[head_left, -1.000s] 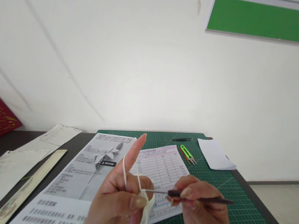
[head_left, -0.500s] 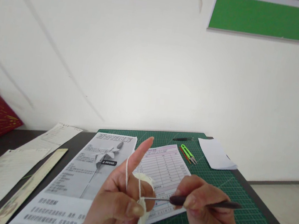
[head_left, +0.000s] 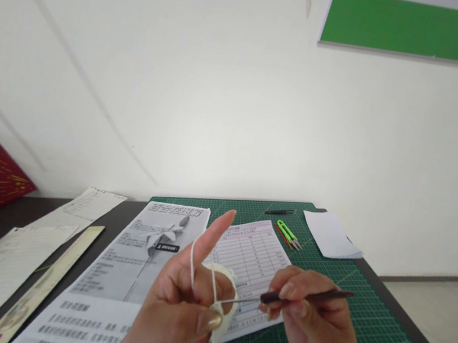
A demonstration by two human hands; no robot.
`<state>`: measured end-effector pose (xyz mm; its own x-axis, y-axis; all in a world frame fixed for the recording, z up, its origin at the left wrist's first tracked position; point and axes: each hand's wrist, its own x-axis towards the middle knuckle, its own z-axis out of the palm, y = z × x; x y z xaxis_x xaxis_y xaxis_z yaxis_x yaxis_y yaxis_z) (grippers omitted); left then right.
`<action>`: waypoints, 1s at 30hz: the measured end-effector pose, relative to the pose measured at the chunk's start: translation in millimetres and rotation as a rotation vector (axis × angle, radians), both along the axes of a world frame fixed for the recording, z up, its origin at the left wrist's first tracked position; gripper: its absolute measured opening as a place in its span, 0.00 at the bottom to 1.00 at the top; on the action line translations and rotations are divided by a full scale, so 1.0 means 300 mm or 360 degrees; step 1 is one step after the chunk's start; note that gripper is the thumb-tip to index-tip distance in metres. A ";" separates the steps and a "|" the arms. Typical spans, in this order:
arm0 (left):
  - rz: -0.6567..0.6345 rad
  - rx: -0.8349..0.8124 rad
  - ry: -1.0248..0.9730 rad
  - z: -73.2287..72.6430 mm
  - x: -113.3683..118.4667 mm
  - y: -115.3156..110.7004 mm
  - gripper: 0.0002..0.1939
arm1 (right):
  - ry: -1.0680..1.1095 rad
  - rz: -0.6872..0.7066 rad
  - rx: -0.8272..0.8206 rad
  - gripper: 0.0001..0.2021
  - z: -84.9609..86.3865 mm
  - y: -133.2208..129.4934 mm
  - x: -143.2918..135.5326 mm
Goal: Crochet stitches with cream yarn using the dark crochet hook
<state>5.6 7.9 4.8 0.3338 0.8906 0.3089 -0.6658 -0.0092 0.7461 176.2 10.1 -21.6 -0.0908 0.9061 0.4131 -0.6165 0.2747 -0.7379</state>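
My left hand [head_left: 185, 301] pinches a small strip of white crochet work [head_left: 214, 337] between thumb and fingers, its index finger raised. White yarn [head_left: 192, 266] loops round that index finger and runs down to the stitches. In my right hand [head_left: 314, 320] is a crochet hook [head_left: 305, 296] with a dark handle, held like a pen. The hook's thin metal shaft points left, and its tip meets the top of the crochet work by my left thumb. Part of the white piece curves behind my left fingers and is hidden there.
Under my hands lie a green cutting mat [head_left: 364, 304], a printed pattern sheet [head_left: 112, 274] and a table form [head_left: 251, 254]. Green thread snips [head_left: 286, 232], black tweezers [head_left: 280, 212] and white paper [head_left: 331, 235] lie farther back. At left are a ruler [head_left: 47, 282] and handwritten sheets [head_left: 16, 261].
The hook's handle has tilted, its back end now higher and farther left, with my right hand shifted slightly left. The white crochet work has turned a little, showing more of its loop.
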 end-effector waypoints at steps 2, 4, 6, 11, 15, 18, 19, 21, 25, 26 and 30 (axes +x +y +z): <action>0.0004 -0.0039 0.0060 0.002 -0.002 -0.002 0.35 | 0.0006 0.0010 -0.0011 0.03 -0.001 0.000 -0.002; 0.0010 -0.0024 0.0060 0.005 -0.002 -0.004 0.35 | 0.0006 0.0013 -0.0003 0.03 -0.003 0.000 -0.002; 0.0016 -0.0013 0.0049 0.011 -0.003 -0.006 0.35 | 0.0006 0.0016 0.0003 0.03 -0.003 -0.001 0.000; 0.0008 -0.0084 0.0150 0.018 -0.008 -0.010 0.35 | -0.0002 0.0020 0.0008 0.03 -0.001 0.000 0.001; 0.0000 0.0021 0.0035 0.000 -0.001 0.001 0.35 | 0.0001 0.0008 0.0001 0.02 0.001 -0.002 0.001; -0.0027 0.0116 -0.0044 -0.010 0.007 0.012 0.35 | 0.0010 0.0018 -0.0001 0.02 0.003 -0.003 -0.001; -0.0046 0.0128 -0.0047 -0.012 0.009 0.015 0.34 | 0.0013 0.0022 -0.0001 0.02 0.005 -0.002 -0.002; -0.0062 0.0139 -0.0052 -0.011 0.010 0.019 0.34 | 0.0030 0.0023 -0.0002 0.02 0.011 -0.002 -0.005; -0.0090 0.0139 -0.0048 -0.011 0.006 0.019 0.34 | 0.0129 -0.0006 -0.0093 0.01 0.027 -0.001 -0.014; -0.0103 0.0145 -0.0028 -0.011 0.004 0.019 0.34 | 0.0161 0.0017 -0.0151 0.02 0.029 -0.001 -0.016; -0.0062 0.0179 0.0185 -0.010 -0.009 0.013 0.32 | 0.0318 0.0272 -0.0488 0.04 0.017 0.004 -0.031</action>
